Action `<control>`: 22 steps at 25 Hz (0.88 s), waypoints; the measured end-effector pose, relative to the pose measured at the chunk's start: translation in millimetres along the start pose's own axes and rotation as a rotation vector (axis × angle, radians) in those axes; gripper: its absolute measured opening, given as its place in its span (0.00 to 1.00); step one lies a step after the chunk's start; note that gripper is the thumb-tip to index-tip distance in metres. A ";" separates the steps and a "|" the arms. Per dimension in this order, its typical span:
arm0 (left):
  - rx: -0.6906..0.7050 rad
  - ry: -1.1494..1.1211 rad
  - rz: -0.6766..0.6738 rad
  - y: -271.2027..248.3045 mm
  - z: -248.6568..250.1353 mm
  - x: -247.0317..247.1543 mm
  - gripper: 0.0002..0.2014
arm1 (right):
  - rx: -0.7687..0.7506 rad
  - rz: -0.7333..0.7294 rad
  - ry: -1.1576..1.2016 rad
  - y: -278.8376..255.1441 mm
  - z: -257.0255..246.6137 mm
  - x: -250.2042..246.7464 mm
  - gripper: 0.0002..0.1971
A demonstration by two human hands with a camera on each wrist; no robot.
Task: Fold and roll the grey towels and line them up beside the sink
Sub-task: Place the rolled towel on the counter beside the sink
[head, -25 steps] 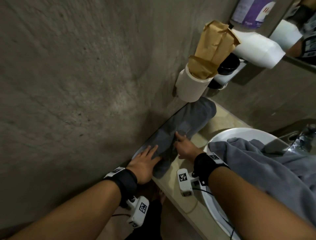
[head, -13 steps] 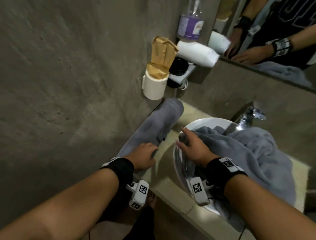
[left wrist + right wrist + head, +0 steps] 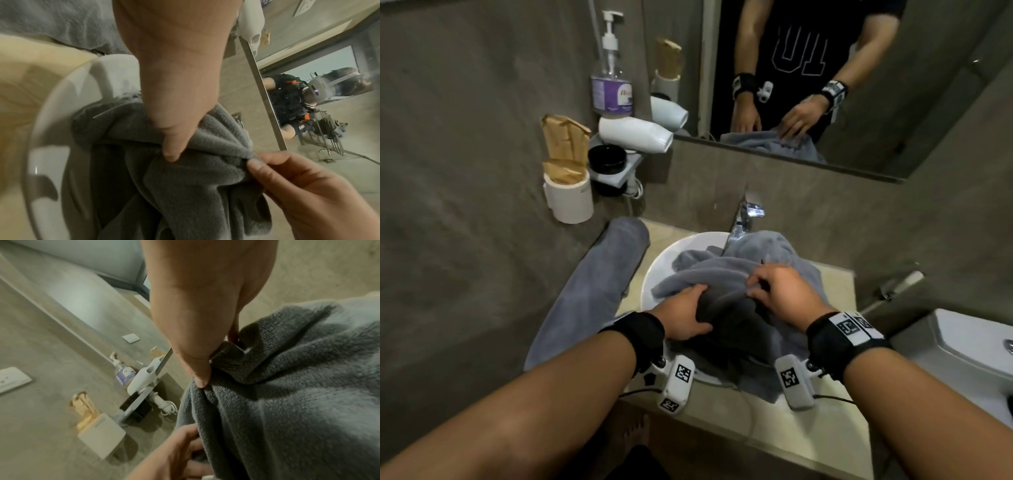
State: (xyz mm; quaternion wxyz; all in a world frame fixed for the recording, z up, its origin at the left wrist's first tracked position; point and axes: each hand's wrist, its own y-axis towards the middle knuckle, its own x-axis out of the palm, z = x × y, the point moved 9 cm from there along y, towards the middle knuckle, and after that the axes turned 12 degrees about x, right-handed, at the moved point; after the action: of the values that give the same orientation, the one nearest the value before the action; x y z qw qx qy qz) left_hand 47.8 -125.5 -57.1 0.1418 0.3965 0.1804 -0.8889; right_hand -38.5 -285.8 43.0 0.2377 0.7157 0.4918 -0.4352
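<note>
A rolled grey towel (image 3: 599,284) lies along the counter between the wall and the white sink (image 3: 671,253). A second grey towel (image 3: 726,274) sits crumpled in the sink, draped over its front rim. My left hand (image 3: 688,317) grips a fold of this loose towel (image 3: 185,186) near the basin's left side, thumb pressed into the cloth. My right hand (image 3: 774,291) pinches a bunched edge of the same towel (image 3: 287,402) between thumb and fingers, just right of the left hand.
A chrome tap (image 3: 746,216) rises behind the sink, partly covered by towel. On the wall at left hang a white cup with brown paper bags (image 3: 568,192), a hair dryer (image 3: 635,133) and a soap bottle (image 3: 611,89). A mirror (image 3: 825,85) is above; a toilet tank (image 3: 976,342) at right.
Both hands left the rolled towel by the wall and moved right to the sink. They now hold the crumpled towel there. The head view swung right and up.
</note>
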 end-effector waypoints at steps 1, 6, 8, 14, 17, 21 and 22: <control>0.023 -0.017 0.037 2.1 8.5 -1.7 0.47 | 0.007 0.030 0.031 -4.8 -0.5 -5.6 0.02; 0.142 0.061 0.304 6.7 45.1 -47.9 0.43 | 0.005 0.207 0.284 -3.9 -17.2 -68.2 0.03; 0.120 0.236 0.328 9.0 53.8 -67.7 0.32 | 0.008 0.280 0.336 2.1 -22.5 -106.0 0.03; 0.211 -0.062 0.405 7.2 96.8 -130.8 0.08 | 0.255 0.268 0.289 6.0 2.5 -153.7 0.26; 0.199 -0.297 0.415 12.9 125.3 -163.0 0.06 | 0.252 0.049 0.193 -11.3 1.7 -123.1 0.48; 0.186 -0.451 0.279 15.1 149.1 -146.7 0.15 | -0.067 -0.052 0.207 -42.2 -36.9 -89.9 0.48; 0.183 -0.485 0.247 14.6 152.8 -138.4 0.16 | -0.106 -0.024 0.202 -47.1 -40.9 -86.7 0.44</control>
State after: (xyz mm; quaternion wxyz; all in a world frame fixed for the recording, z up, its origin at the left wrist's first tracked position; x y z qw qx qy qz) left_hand 43.0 -189.6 139.3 0.2519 0.2024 0.0107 -0.9463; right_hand -77.4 -278.5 142.2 0.2193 0.7365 0.5439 -0.3370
